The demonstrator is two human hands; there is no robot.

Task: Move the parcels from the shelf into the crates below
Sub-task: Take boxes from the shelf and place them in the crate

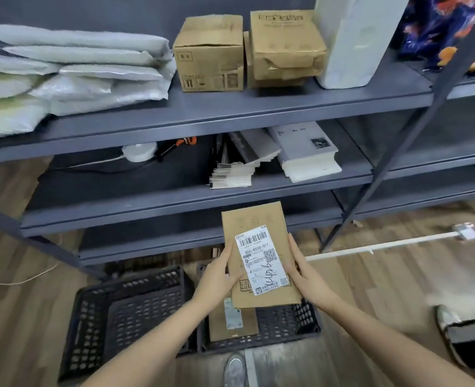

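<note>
The shelf (230, 113) fills the upper view; its top level carries a stack of white mailers (71, 71) at left, two cardboard boxes (209, 55) at centre, one tall white parcel (353, 37) at right; below it, on the floor, stand two black crates side by side; the left crate (124, 317) shows a bare mesh bottom; the right crate (286, 325) holds one flat brown parcel lying inside; above the right crate I hold a flat carton (258, 258), label up; my left hand (219, 275) grips its left edge, fingers curled beneath; my right hand (303, 272) clasps its right edge, thumb on top.
</note>
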